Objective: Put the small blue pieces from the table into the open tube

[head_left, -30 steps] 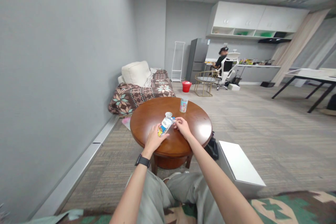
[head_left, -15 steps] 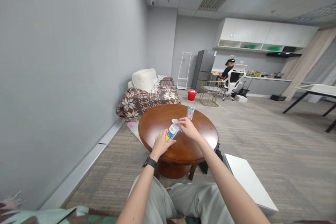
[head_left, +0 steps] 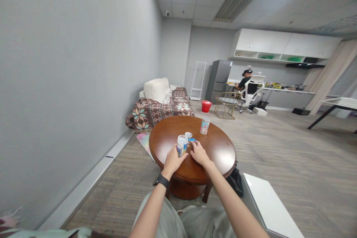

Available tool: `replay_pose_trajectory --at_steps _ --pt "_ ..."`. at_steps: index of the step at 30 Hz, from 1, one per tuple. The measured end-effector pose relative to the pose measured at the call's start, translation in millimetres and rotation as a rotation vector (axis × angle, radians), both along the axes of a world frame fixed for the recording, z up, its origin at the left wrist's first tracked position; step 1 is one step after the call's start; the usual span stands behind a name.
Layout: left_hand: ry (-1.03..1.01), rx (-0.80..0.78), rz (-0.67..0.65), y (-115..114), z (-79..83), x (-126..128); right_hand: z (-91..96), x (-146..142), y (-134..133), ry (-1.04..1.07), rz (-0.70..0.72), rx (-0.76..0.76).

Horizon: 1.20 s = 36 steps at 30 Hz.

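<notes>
1. The left hand [head_left: 173, 160] is wrapped around a small can [head_left: 182, 145] with a white top and a colourful label. The can stands upright on the round wooden table [head_left: 220, 148], near its near-left part, with the fingers closed on its lower half.
2. The right hand [head_left: 198, 153] lies just to the right of that can, palm down on the table top. Its fingertips reach a small blue item [head_left: 192, 140] (too small to tell what it is), and I cannot tell whether the fingers pinch it or only rest on it.
3. Just beyond the blue item sits a small round lid [head_left: 189, 134], close behind the held can.
4. A second can [head_left: 204, 126], pink and light blue, stands upright farther back on the table and to the right, well apart from both hands.
5. A dark watch [head_left: 162, 180] is on the left wrist.
6. Beyond the table on the left, against the grey wall, is a sofa with a patterned blanket [head_left: 156, 111] and a cream cushion [head_left: 156, 89].
7. Farther off a red bucket [head_left: 206, 106] stands on the floor, and another person sits in a white office chair [head_left: 251, 87] at the far counter.
8. A white box [head_left: 267, 204] lies on the floor to the near right of the table.
</notes>
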<state>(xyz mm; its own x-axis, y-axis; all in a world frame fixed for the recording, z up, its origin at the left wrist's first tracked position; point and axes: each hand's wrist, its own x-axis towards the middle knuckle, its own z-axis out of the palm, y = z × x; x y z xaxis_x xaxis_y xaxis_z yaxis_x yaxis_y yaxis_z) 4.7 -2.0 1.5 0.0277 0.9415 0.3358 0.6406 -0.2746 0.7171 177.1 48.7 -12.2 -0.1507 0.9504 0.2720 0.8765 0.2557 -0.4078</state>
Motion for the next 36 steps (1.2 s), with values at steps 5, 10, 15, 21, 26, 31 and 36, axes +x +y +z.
replay_pose_trajectory --at_steps 5,10,15,21,26,31,36 --pt "-0.002 -0.01 -0.007 -0.2 -1.6 0.3 -5.9 -20.1 5.7 0.039 0.036 0.06" --pt "0.0 -0.046 -0.017 -2.2 0.4 -0.5 -19.3 -22.0 8.0 0.153 0.028 0.115" --pt "0.007 -0.08 -0.01 -3.7 4.2 0.4 -27.1 -15.3 11.8 0.363 0.003 0.176" --pt "0.043 -0.113 0.014 -3.5 4.4 0.9 -22.4 -15.7 6.0 0.459 0.058 0.174" --pt "0.066 -0.149 0.039 -4.0 5.7 1.0 -17.7 -15.9 3.3 0.503 0.065 0.132" --pt "0.059 -0.091 0.037 -5.8 8.3 2.1 -19.2 -17.7 3.0 0.517 0.059 0.153" --pt "0.079 -0.051 0.052 -5.8 6.7 2.0 -20.1 -18.7 2.4 0.508 0.031 0.152"
